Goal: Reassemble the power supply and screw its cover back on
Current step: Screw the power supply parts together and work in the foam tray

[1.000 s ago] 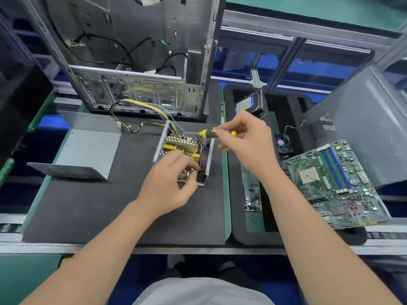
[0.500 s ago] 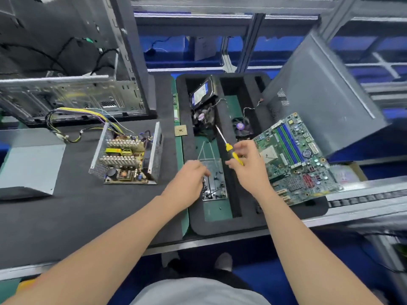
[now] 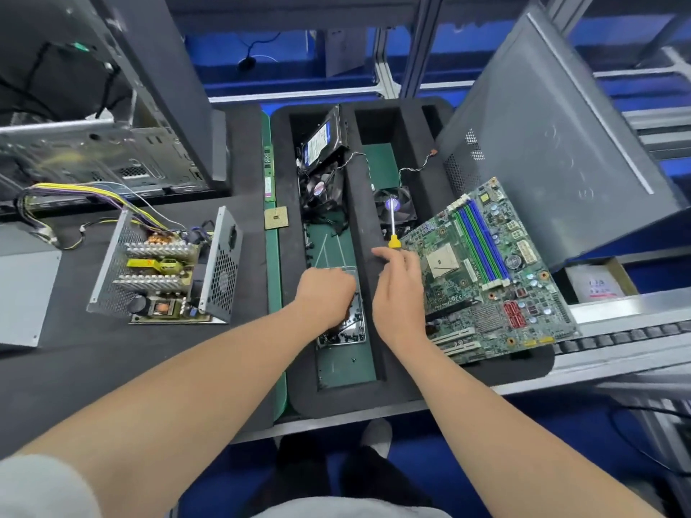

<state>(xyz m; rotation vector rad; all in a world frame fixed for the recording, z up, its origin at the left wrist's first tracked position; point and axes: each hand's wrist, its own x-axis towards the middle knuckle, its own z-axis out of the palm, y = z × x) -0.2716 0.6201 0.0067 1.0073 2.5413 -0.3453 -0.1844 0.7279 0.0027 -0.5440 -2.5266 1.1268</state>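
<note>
1. Although the hard drive [image 3: 321, 142] carries a blue label, its print is too small to read. The white card with red marks in the cardboard box [image 3: 594, 282] at the right is equally illegible.
2. One power supply [image 3: 164, 271] sits open on the black mat [image 3: 74, 349] left of the hands, circuit board and heat sinks exposed. Its bundle of yellow and purple wires [image 3: 74, 190] runs back toward the computer case [image 3: 112, 143].
3. One grey metal cover [image 3: 26, 293] lies at the left edge, apart from the supply.
4. One black foam tray [image 3: 366, 218] holds two fans [image 3: 321, 188] [image 3: 402, 209], the single drive and one clear screw tray [image 3: 357, 330]. One motherboard [image 3: 486, 263] leans on its right side.
5. One processor chip [image 3: 276, 217] and one memory stick [image 3: 267, 170] lie on the green strip beside the foam.
6. The left hand [image 3: 325, 293] reaches into the screw tray, fingers curled downward and hidden; I cannot tell whether they pinch anything.
7. The right hand [image 3: 398, 293] grips one yellow-handled screwdriver [image 3: 393, 237], its shaft pointing away over the nearer fan.
8. One grey side panel [image 3: 553, 143] stands tilted at the right. A roller conveyor [image 3: 617, 338] edges the bench, with blue flooring and metal framing around it.
</note>
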